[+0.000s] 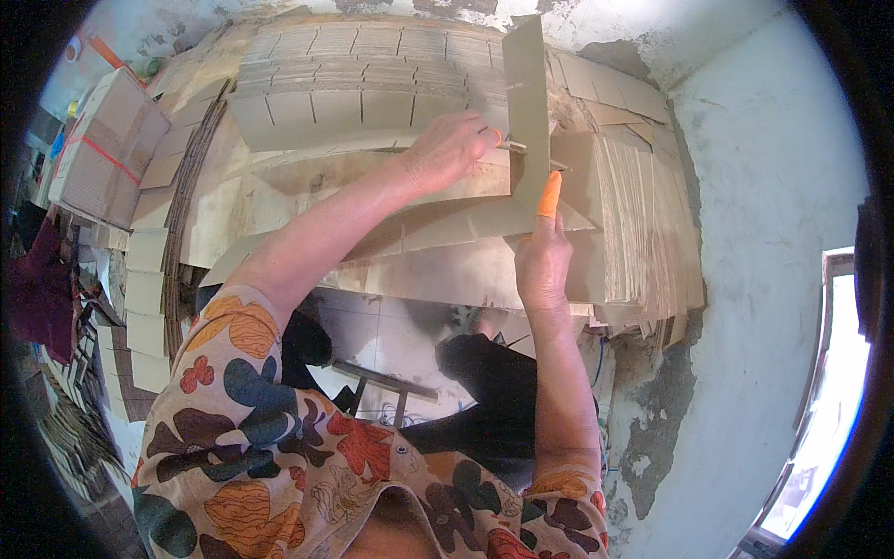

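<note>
Left hand: the left hand (453,149) is reaching into the upper middle of the frame, its fingers curled and pinching the near edge of the upright cardboard strip (527,102).
Right hand: the right hand (542,256) is sitting just right of centre, its forefinger wearing an orange finger cot (549,195) and pressing up against the lower end of the same strip; the other fingers are folding loosely, so the hand is steadying the strip rather than wrapping round it.
Cardboard strip: it is standing nearly upright in the upper middle of the frame, between the two hands, rising above the flat slotted sheets.
Slotted cardboard stack (358,79): it is lying flat across the upper middle, behind the left hand, with cuts showing along its near edge.
Edge-on sheets (647,233): they are stacking at the right of the strip, close to the plastered wall (773,186).
Tied bundle (107,149): it is resting at the upper left, bound with red cord.
Clothing: a flower-patterned sleeve (251,410) is filling the lower left.
Window (824,410): it is glowing at the lower right edge.
</note>
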Demonstrator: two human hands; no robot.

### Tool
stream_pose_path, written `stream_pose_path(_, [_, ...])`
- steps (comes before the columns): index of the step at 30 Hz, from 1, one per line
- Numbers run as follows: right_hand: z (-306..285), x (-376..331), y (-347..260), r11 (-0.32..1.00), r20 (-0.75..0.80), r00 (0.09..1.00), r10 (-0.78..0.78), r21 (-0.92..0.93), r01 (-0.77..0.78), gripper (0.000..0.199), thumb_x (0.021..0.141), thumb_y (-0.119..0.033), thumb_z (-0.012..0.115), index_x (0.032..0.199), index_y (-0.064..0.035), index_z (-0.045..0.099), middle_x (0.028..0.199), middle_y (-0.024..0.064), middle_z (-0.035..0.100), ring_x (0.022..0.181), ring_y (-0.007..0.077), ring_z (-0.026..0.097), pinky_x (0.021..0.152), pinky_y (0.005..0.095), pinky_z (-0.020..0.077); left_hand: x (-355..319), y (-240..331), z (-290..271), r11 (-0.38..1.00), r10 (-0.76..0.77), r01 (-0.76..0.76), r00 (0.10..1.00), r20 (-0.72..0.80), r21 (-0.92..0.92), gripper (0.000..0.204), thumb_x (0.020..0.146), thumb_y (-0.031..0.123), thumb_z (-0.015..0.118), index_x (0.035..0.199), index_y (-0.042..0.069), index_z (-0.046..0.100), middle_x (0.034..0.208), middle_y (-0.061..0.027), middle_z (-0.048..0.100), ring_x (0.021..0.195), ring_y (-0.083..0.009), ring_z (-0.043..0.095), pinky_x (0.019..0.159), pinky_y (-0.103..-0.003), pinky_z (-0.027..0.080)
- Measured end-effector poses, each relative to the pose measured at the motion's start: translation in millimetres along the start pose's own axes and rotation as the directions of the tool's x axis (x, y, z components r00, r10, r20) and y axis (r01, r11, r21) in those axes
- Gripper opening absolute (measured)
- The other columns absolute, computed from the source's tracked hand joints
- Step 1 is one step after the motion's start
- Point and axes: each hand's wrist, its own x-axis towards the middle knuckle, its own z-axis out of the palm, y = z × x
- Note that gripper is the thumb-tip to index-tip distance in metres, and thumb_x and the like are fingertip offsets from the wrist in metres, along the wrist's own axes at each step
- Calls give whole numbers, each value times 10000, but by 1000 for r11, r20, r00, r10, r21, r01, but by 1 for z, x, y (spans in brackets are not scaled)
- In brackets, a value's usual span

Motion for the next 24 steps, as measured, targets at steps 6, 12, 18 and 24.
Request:
stream_pose_path(6, [1, -1, 6, 999, 18, 999, -44, -2, 44, 804, 729, 81, 543, 1427, -89, 181, 1001, 201, 547, 704, 344, 613, 591, 403, 527, 4, 1, -3, 999, -18, 16, 998, -58, -32, 136, 681, 18, 599, 789, 55, 525, 707, -93, 534, 747, -276, 559, 618, -385, 472])
stream_pose_path(12, [15, -1, 22, 995, 35, 999, -19, -100, 22, 816, 742, 20, 582, 1426, -57, 144, 1011, 210, 533, 660, 351, 599, 552, 417, 516, 5, 21, -7, 994, 43, -42, 999, 6, -102, 173, 732, 154, 667, 751, 50, 530, 737, -95, 563, 707, -276, 564, 601, -372, 464])
stream_pose_path(18, [0, -11, 8, 997, -26, 998, 60, 42, -59, 837, 731, 126, 468, 1456, -127, 134, 978, 200, 571, 775, 333, 600, 677, 374, 501, 52, -8, -54, 877, -354, 440, 863, 361, -193, 473, 664, 374, 761, 903, 13, 570, 846, -123, 609, 875, -256, 560, 700, -382, 471])
stream_pose_path(24, [4, -14, 9, 998, -44, 998, 47, 44, -45, 841, 727, 129, 467, 1457, -132, 140, 1017, 219, 579, 816, 344, 610, 710, 379, 501, 53, -51, 14, 946, -267, 206, 934, 238, 251, 549, 641, 323, 778, 1035, 25, 538, 973, -138, 583, 1029, -298, 501, 821, -406, 422])
